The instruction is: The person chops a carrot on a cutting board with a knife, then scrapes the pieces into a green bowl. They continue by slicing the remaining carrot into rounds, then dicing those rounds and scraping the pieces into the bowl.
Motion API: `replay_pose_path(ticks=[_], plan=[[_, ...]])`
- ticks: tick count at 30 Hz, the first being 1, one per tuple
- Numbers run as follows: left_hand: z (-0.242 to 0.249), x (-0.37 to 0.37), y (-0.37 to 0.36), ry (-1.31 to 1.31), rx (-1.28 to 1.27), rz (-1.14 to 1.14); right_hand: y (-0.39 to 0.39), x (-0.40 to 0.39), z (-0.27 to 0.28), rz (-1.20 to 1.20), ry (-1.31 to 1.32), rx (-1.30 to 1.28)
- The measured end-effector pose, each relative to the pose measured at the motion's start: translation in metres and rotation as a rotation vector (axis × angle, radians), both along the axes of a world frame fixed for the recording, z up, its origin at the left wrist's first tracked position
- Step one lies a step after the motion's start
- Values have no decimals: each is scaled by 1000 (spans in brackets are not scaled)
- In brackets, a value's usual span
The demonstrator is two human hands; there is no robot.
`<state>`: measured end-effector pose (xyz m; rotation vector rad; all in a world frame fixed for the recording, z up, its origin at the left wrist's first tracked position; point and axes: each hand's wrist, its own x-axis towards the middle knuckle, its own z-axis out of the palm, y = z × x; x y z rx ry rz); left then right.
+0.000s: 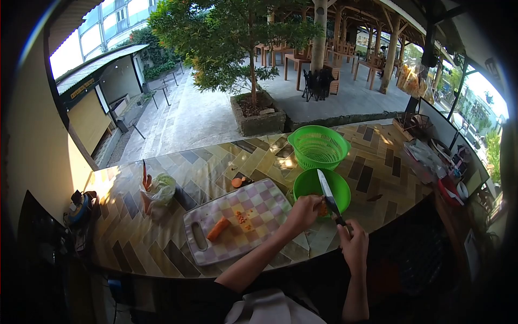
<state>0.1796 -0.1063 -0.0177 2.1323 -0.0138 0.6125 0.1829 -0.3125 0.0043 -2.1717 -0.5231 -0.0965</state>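
Note:
My right hand (pixel 354 242) grips the dark handle of a kitchen knife (pixel 326 187), its blade slanting up over a green bowl (pixel 341 189). My left hand (pixel 305 210) is closed at the bowl's near left rim, close to the blade; what its fingers hold, if anything, is hidden. A little orange shows inside the bowl, mostly covered by my hand and the knife. Left of my forearm lies a checkered cutting board (pixel 259 197). On it are a piece of carrot (pixel 218 229) and a small heap of diced carrot (pixel 244 221).
Behind the bowl stands a green colander (pixel 319 144). Carrot end pieces (pixel 237 182) lie beyond the board. A plastic bag (pixel 162 190) with vegetables sits at the left of the patterned table (pixel 135 232). Bags and utensils crowd the right end near a red item (pixel 449 190).

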Motion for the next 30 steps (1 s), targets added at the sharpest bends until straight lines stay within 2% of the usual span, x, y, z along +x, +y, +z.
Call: replay_pose_path(ticks=[2,5,7,10,12,14,17,20,25,28,30], plan=[[5,-3,2,128,29,68,1,-1,1,-17,18,9],[22,-11,8,141,1,185,1,-2,-2,-9,21,23],[13,-11,20,12,18,265,4,-6,0,12,43,31],[17,-34,45,-71,80,394,17,-26,22,86,315,197],[13,-58,71,-172,103,438,23,-31,8,220,357,215],[-2,-90,97,-32,87,527,31,-33,-4,337,428,182],[-14,-139,119,84,286,600,48,-35,-19,476,516,83],[-30,-164,133,211,354,606,58,-35,-30,459,498,-24],[-42,-161,138,442,373,552,65,-36,-17,523,500,-121],[-40,-157,133,497,453,522,66,-34,-17,564,511,-118],[-45,-158,131,442,412,531,66,-33,-20,569,518,-99]])
